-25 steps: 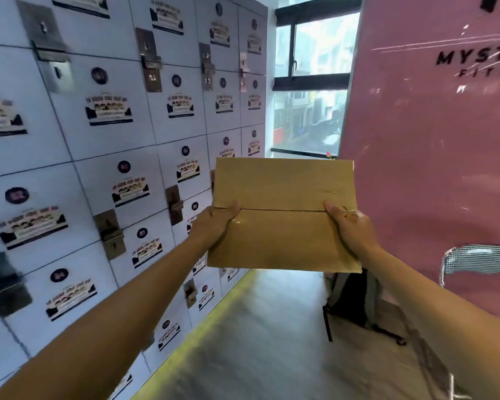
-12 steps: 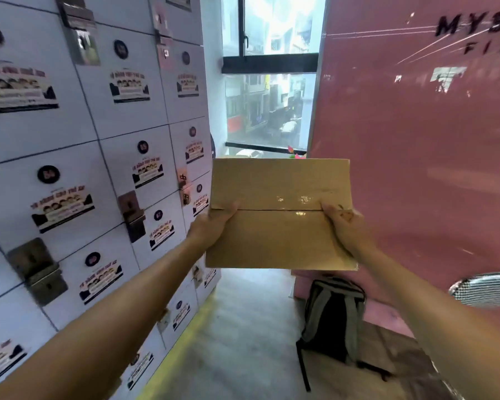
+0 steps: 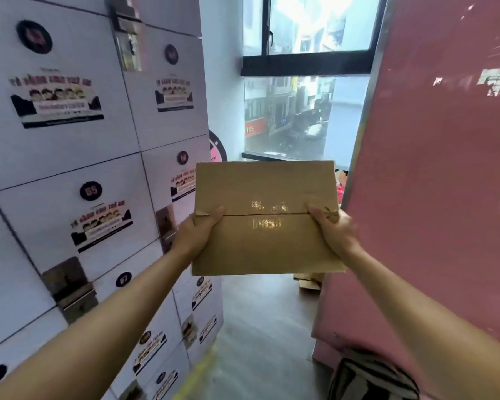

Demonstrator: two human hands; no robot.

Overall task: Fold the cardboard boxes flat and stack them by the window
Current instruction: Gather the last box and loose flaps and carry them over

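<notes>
A flattened brown cardboard box (image 3: 267, 243) with a taped seam across its middle is held out in front of me at chest height. My left hand (image 3: 195, 233) grips its left edge at the seam, thumb on top. My right hand (image 3: 334, 230) grips the right edge the same way. The window (image 3: 300, 111) is straight ahead, past the box. More brown cardboard (image 3: 309, 280) lies on the floor near the window, mostly hidden behind the held box and the pink wall.
White lockers (image 3: 84, 197) with stickers and metal latches line the left side. A glossy pink wall (image 3: 430, 183) closes the right. A narrow grey floor strip (image 3: 257, 327) runs between them. A dark backpack (image 3: 373, 376) sits at the bottom right. Red items (image 3: 340, 189) lie by the window.
I have walked forward along the corridor with the box; the window is nearer and larger, and the backpack has slid to the bottom right. Both hands keep the same grip.
</notes>
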